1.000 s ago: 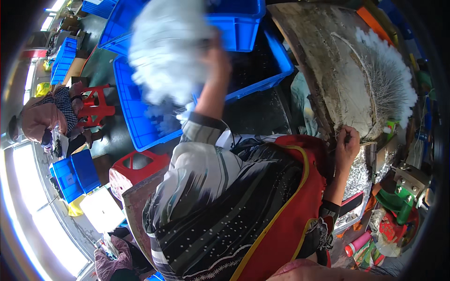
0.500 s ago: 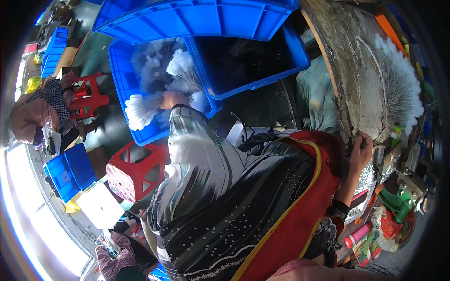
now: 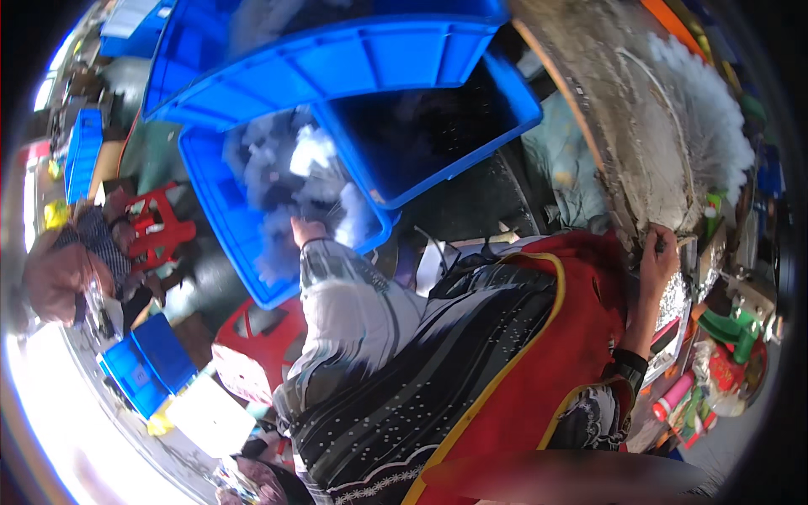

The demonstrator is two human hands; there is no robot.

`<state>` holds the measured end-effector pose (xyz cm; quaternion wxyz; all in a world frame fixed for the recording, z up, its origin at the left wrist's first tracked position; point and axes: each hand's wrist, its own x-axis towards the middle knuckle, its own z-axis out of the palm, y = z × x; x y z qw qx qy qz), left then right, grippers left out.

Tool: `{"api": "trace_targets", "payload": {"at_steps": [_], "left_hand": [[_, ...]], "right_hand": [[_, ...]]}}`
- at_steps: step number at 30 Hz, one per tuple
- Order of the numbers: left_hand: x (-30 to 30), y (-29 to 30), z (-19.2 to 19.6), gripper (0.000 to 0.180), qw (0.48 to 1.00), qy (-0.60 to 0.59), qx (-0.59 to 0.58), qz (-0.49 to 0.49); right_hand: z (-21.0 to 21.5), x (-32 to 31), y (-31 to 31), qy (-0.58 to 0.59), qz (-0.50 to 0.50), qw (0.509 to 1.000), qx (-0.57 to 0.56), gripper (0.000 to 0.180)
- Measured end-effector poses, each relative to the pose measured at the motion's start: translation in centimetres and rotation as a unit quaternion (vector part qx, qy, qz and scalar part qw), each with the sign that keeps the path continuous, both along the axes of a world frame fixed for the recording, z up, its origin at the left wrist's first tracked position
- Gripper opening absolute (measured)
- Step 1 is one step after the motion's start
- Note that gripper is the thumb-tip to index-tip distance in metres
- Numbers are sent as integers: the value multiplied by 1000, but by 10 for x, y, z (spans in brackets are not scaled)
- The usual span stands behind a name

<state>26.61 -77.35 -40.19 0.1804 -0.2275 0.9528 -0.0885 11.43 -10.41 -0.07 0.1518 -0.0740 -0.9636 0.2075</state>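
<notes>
My left hand (image 3: pixel 310 230) reaches into a blue plastic bin (image 3: pixel 220 198). Motion smears its fingers, so I cannot see whether they hold anything. Bundles of thin strands with white tips (image 3: pixel 313 153) lie heaped in this bin, close around the hand. At the right, my right hand (image 3: pixel 659 251) rests at the near edge of a worn wooden bench (image 3: pixel 581 80). Its fingers are bent together in a pinch; whatever is between them is too small to make out. Beyond it on the bench spreads a large fan of white-tipped grey strands (image 3: pixel 711 126).
A second blue bin (image 3: pixel 459 178) adjoins the first, and another blue bin (image 3: pixel 337 71) rises behind them. Red stools (image 3: pixel 261 349) stand at the left, near a seated person (image 3: pixel 71 269). A green metal tool (image 3: pixel 739 332) sits right of my right arm.
The white-tipped bundle that was in my left hand no longer shows distinctly there. The view has shifted, and the bin contents look blurred. My right hand keeps its place at the bench edge.
</notes>
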Motion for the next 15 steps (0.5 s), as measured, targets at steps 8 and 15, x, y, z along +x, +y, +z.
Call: {"api": "trace_targets", "payload": {"at_steps": [8,15], "left_hand": [[-147,111,73,25,925,367,41,-91],[-211,131,239,29,614,761,181,103]], "right_hand": [[-2,-1,-4,40,16,996,-80,5],[17,-14,35,42,-46,980,-187,6]]}}
